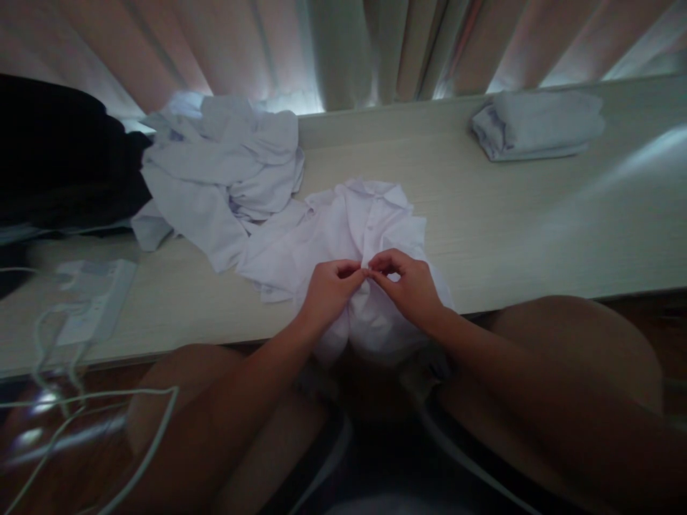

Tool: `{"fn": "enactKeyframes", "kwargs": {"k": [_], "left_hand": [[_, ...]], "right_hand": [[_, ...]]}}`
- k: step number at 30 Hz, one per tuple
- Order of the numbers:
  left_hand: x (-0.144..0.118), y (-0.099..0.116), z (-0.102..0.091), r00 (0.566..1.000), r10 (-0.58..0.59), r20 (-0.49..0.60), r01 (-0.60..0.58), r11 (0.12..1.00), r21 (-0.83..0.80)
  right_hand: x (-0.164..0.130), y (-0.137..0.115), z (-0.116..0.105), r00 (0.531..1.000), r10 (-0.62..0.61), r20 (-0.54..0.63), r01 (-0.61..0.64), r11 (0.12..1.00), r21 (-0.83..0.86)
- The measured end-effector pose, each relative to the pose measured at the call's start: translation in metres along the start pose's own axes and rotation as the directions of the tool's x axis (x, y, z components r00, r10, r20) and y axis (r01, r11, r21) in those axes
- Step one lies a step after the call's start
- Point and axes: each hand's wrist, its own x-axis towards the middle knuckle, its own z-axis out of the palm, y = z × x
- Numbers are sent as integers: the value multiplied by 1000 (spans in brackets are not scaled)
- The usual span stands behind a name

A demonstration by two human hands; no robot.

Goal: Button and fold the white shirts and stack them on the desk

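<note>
A white buttoned shirt lies in front of me, its collar toward the back and its lower part hanging over the table's front edge. My left hand pinches the shirt's front placket between thumb and fingers. Close against it, my right hand pinches the same strip of cloth from the other side. The fingertips of both hands nearly meet there. Whether a button sits between them is too small to make out. Small buttons show on the placket above my fingers.
Crumpled white clothes are heaped at the back left, beside a dark bundle. A folded white garment lies at the back right. On the left, a white power strip with cables sits near the table edge. Curtains hang behind.
</note>
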Motion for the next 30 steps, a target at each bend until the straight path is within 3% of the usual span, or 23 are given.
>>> {"fn": "enactKeyframes", "kwargs": {"k": [10, 15, 30], "left_hand": [[2, -2, -4, 999, 47, -7, -47, 997, 53], [1, -4, 0, 995, 92, -25, -90, 992, 88], [-1, -10, 5, 987, 151, -62, -137, 973, 184]], "right_hand": [[3, 5, -4, 990, 91, 107, -111, 972, 206], [7, 7, -5, 981, 146, 129, -173, 958, 229], [11, 10, -7, 972, 151, 178, -197, 941, 276]]}}
